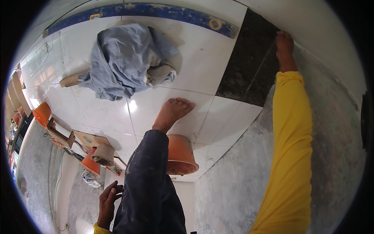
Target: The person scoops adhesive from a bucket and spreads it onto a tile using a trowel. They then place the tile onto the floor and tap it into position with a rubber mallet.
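At the upper right, my right hand reaches to the wall beside a dark bare patch in the white tiled floor. Its fingers are closed on the end of a thin string. That string runs down over the patch and on across the tiles. My left hand hangs beside my knee at the lower left, its fingers loosely bent and apart, with nothing visible in them. A long blue spirit level lies along the far side, its right end close to the dark patch.
A crumpled grey-blue cloth lies on the tiles, a wooden piece poking out beside it. An orange bucket stands behind my bare foot. More orange containers and a cardboard piece are at left. A grey wall borders the right.
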Motion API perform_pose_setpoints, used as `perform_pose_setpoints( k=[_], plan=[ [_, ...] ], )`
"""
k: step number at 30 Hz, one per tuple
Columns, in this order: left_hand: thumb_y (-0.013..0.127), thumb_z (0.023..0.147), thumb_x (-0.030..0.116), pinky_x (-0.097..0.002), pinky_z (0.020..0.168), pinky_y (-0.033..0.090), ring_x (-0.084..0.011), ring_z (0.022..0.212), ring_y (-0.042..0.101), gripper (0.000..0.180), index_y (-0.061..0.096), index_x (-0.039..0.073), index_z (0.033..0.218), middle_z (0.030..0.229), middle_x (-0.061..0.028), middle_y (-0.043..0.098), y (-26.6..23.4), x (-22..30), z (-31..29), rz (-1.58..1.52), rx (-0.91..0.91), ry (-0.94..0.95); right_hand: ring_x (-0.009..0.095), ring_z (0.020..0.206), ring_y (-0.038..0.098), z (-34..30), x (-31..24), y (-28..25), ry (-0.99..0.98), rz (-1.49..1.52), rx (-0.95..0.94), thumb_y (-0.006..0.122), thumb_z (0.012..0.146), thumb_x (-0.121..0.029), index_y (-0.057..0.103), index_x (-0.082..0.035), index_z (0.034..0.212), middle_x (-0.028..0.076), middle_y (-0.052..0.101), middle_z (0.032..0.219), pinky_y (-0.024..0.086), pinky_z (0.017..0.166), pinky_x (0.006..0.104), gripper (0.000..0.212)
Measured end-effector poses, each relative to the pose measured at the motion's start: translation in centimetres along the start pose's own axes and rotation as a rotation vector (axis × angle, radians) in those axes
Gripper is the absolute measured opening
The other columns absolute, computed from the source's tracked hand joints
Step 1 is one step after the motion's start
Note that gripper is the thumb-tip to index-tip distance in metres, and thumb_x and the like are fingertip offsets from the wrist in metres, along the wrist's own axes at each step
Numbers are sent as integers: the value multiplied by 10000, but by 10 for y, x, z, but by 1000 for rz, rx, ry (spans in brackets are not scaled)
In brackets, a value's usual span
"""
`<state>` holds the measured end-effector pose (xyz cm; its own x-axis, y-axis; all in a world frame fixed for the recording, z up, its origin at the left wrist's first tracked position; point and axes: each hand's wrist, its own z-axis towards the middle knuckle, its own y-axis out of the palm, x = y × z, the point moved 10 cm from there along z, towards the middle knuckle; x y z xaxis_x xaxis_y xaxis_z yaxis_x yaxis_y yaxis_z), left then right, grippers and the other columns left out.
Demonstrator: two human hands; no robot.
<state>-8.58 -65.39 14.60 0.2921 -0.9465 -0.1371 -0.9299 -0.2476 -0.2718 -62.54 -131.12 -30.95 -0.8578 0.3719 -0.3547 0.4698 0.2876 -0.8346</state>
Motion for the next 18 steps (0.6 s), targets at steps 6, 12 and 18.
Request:
perform_pose_setpoints(
  k=[6,12,18],
  plan=[
    [569,1125,302,-403,1028,559,-275,1172,714,567,523,-96,1525,1296,-209,731,7,-4,-5,57,0,-30,364,1233,687,3,4,8,-22,-11,-96,545,1014,-336,786,-232,1225,103,727,1363,516,1049,493,337],
    [573,1125,309,-398,1023,564,-270,1166,715,571,527,-103,1518,1296,-221,730,10,-3,2,34,13,-29,376,1260,674,-5,-9,-4,-165,-259,34,537,1026,-360,795,-204,1208,115,735,1343,496,1081,488,353],
    [581,1120,297,-397,1027,561,-268,1166,717,571,526,-109,1517,1294,-217,732,16,-11,5,40,-8,-24,372,1226,680,-9,-12,-6,-154,-227,-24,540,1044,-346,785,-158,1202,145,757,1253,498,1065,480,347]
  ],
)
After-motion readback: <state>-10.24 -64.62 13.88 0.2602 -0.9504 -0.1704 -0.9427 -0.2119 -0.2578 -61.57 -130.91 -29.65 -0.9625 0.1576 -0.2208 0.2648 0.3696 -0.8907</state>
